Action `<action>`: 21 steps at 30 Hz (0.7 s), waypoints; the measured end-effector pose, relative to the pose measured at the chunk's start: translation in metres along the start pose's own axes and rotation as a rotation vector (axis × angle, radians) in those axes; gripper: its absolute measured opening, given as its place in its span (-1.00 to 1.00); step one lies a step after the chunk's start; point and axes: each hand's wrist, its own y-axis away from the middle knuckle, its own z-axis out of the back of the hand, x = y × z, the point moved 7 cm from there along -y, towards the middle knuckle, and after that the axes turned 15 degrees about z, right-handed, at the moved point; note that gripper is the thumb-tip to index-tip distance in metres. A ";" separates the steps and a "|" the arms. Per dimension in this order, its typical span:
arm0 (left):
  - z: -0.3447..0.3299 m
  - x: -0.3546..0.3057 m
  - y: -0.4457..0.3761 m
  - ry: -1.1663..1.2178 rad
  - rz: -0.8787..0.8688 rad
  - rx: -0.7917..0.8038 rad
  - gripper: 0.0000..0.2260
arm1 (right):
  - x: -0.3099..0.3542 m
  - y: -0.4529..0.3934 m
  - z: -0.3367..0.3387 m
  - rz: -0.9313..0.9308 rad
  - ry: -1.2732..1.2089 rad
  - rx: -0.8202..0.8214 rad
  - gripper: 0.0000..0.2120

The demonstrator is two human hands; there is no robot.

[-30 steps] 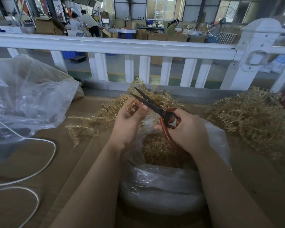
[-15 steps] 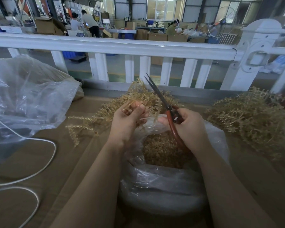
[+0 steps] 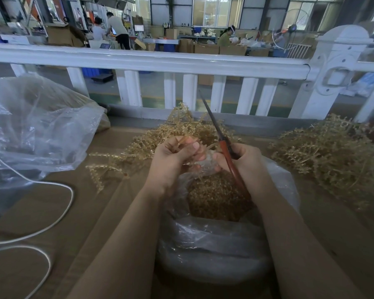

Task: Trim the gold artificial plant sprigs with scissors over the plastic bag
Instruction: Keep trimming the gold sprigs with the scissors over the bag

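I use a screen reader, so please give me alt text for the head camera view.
Over an open plastic bag of gold trimmings, the left hand pinches a gold sprig while the right hand holds red-handled scissors, blades closed and pointing up. More sprig piles lie on the brown table before a white railing.
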 end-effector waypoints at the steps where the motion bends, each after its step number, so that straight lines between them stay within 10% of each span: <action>1: 0.000 -0.001 0.000 -0.005 -0.002 -0.005 -0.90 | 0.000 0.000 0.001 -0.006 -0.013 -0.014 -0.92; 21: -0.001 0.003 -0.002 0.020 0.144 0.000 -0.58 | 0.007 0.001 0.010 0.009 -0.230 -0.117 -0.88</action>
